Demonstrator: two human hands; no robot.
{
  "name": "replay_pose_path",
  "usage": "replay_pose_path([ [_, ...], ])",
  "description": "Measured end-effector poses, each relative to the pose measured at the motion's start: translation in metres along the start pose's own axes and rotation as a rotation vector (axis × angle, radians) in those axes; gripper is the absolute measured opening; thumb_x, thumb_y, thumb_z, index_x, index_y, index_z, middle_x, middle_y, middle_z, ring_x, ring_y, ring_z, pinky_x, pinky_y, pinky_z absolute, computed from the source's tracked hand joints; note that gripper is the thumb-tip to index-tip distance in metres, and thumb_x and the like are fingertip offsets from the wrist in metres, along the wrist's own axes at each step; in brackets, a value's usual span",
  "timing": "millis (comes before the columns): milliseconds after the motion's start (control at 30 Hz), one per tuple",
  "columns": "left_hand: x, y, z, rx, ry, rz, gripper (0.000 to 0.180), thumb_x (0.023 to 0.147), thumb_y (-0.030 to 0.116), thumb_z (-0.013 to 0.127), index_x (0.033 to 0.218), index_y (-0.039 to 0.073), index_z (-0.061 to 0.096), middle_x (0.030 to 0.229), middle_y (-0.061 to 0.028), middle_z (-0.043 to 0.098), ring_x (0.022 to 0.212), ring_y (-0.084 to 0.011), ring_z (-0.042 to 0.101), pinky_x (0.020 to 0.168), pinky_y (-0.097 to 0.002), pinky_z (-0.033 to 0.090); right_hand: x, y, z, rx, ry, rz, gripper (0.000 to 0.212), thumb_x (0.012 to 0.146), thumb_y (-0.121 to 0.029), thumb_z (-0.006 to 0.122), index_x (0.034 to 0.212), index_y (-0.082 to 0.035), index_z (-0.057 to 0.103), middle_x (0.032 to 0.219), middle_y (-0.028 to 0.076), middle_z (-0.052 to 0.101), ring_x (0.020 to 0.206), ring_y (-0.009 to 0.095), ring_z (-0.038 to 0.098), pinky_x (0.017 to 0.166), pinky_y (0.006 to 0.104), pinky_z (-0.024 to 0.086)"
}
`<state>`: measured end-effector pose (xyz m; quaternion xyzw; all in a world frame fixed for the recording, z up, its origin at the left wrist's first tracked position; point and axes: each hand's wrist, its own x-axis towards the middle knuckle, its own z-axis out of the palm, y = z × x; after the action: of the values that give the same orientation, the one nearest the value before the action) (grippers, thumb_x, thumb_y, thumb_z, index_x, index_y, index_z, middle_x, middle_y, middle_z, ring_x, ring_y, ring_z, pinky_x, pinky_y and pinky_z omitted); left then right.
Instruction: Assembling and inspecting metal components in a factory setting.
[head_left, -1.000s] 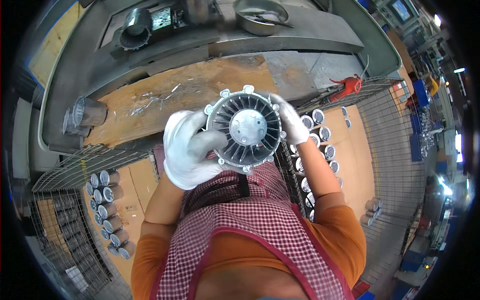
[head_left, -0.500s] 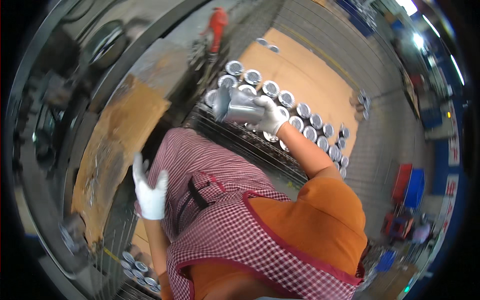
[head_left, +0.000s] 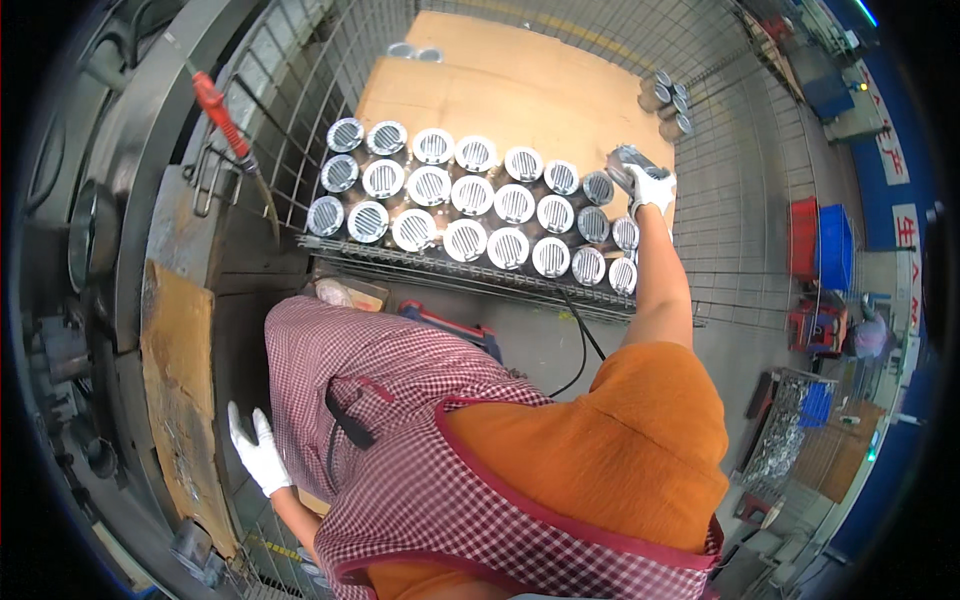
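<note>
My right hand, in a white glove, is stretched out over the right part of a wire cage. It is closed on a shiny metal vent cap, tilted at the right end of the rows and partly hidden by the fingers. Beside it, several round vent caps with slatted faces stand in rows on brown cardboard. My left hand, also gloved in white, hangs low at the left with its fingers apart and nothing in them. A worn brown board lies next to it.
Wire mesh walls surround the cardboard. More metal cylinders stand at its far right. A red-handled tool hangs at the left by the metal machine. Red and blue bins stand farther right.
My right hand has carried the vent cap away from my body, over to the right end of the rows. My left hand has dropped lower and left. The view has turned.
</note>
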<state>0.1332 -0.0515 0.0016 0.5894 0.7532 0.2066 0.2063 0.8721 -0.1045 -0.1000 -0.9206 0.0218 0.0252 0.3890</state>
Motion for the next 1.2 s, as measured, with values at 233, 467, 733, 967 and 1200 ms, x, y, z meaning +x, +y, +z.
replay_pose_path([
  [233,0.008,0.031,0.009,0.116,-0.073,0.084,0.055,0.095,0.026,0.06,0.141,0.002,0.043,0.144,-0.0149,0.045,0.134,-0.0289,0.041,0.113,-0.0394,0.03,0.012,0.028,-0.028,-0.387,0.023,0.033,0.095,0.056,-0.037,0.082,0.138,-0.017,0.04,0.13,0.023,0.048,0.114,0.038,0.057,0.094,0.0452,0.05],
  [467,0.004,0.056,0.01,0.211,-0.121,0.147,0.053,0.094,0.027,0.061,0.14,0.004,0.045,0.142,-0.0147,0.048,0.13,-0.0291,0.047,0.109,-0.0399,0.036,0.02,0.049,-0.004,-0.497,-0.056,-0.097,0.085,0.061,-0.042,0.079,0.135,-0.012,0.049,0.128,0.023,0.055,0.117,0.036,0.057,0.097,0.0426,0.048],
  [733,-0.003,0.052,0.008,0.248,-0.083,0.133,0.052,0.094,0.024,0.061,0.14,0.004,0.046,0.141,-0.0152,0.049,0.127,-0.0307,0.05,0.107,-0.0397,0.039,0.04,0.075,0.033,-0.986,-0.639,-0.107,0.049,0.086,-0.03,0.05,0.134,-0.023,0.055,0.142,0.013,0.049,0.128,0.037,0.048,0.107,0.0464,0.039],
  [967,0.004,0.033,0.004,0.124,-0.043,0.101,0.049,0.091,0.019,0.064,0.136,0.004,0.05,0.137,-0.0153,0.053,0.126,-0.0293,0.052,0.107,-0.0386,0.039,-0.097,-0.019,0.107,-0.329,-0.246,-0.824,0.045,0.085,-0.028,0.057,0.129,-0.02,0.056,0.12,0.016,0.059,0.107,0.034,0.058,0.091,0.0458,0.047],
  [1200,0.009,0.022,-0.008,0.082,0.158,0.149,0.038,0.089,0.029,0.065,0.118,0.004,0.064,0.119,-0.0164,0.064,0.112,-0.0322,0.06,0.098,-0.0399,0.045,-0.344,-0.199,0.108,0.475,-0.64,-1.595,0.043,0.082,-0.02,0.065,0.124,-0.01,0.058,0.114,0.019,0.062,0.105,0.035,0.058,0.089,0.0465,0.045],
])
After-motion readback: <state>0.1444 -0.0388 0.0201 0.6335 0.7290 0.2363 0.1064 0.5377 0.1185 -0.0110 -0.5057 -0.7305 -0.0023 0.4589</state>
